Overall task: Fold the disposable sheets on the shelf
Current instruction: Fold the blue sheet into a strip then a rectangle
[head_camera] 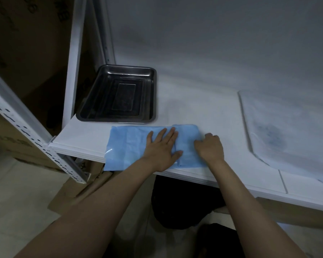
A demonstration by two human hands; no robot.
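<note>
White shelf [203,101] on a perforated metal frame [26,123], dim light, cardboard boxes [17,53] behind at left. Large white sheet [287,127] lies flat at the right side of the shelf, a dark smudge near its middle. Steel tray [117,94] sits at the left rear, just behind the blue sheet [127,146]. Blue sheet lies at the front edge, partly folded; its left corner hangs over the lip, its right part doubled over. Left hand [162,148] is released, palm down, fingers straight and spread, pressing the sheet near the fold line. Right hand [210,148] rests on the doubled right part, fingers curled under; whether they pinch the sheet, cannot tell.
</note>
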